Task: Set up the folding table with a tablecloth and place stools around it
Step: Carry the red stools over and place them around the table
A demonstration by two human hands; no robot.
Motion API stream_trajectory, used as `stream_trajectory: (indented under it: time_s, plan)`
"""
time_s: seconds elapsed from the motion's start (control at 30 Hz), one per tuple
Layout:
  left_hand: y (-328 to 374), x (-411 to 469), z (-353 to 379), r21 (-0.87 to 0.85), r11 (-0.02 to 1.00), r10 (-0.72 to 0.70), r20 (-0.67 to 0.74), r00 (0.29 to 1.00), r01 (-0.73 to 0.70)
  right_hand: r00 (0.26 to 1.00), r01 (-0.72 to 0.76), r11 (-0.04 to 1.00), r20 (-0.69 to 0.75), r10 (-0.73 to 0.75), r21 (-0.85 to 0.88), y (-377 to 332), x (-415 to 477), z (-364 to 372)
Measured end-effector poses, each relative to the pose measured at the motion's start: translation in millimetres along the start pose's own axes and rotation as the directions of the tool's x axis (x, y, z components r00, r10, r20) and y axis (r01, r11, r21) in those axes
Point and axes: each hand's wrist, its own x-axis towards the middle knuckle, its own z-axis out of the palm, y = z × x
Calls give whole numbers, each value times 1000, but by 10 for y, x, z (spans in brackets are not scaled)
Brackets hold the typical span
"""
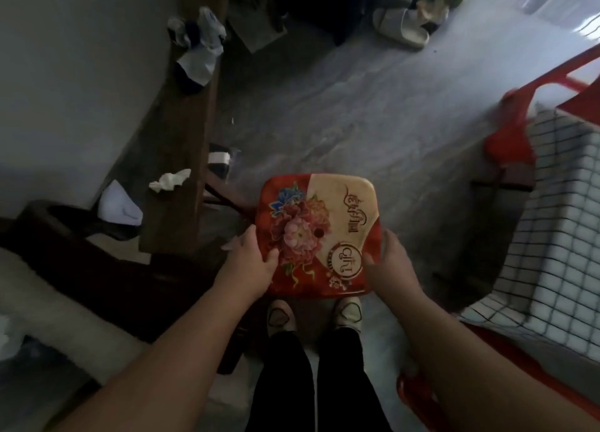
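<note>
**A:** Where did we find the stool (319, 233)?

**B:** Low over the floor (324, 107), just ahead of the person's shoes (281, 314) and well left of the checked cloth (565, 204). We could not tell whether its legs touched the floor, because the seat hid them.

**A:** And the hands?

**B:** Both grasped it. The left hand (251, 263) gripped the seat's left rim, thumb on top by the flower print, fingers past the edge. The right hand (389, 263) held the right rim the same way, thumb on the cream panel.

**A:** How did we judge its handling?

**B:** It looked like moulded plastic: light, stiff, not fragile. The printed seat looked glossy, so we rated it slippery under a flat palm. We judged the rim the proper place to take hold, on opposite sides, as was being done. The small hole at the seat's centre might serve a one-finger carry, but with less control.

**A:** Risks?

**B:** We thought the hidden legs could catch the bench (185, 139) at the left, or the second stool (519, 120) by the cloth's far corner. We advised keeping the seat level and setting it down beside a free edge of the cloth.
</note>
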Motion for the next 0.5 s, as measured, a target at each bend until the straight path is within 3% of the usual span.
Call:
stream_trajectory:
  time_s: [0.2, 0.5]
  plan:
    - [-236, 782, 568, -214, 963, -167, -13, 986, 161, 983, -182, 955, 14, 183, 233, 405, 904, 390]
    - [-105, 729, 617, -167, 976, -157, -78, 985, 142, 985, -165, 917, 16, 170, 363, 439, 913, 525]
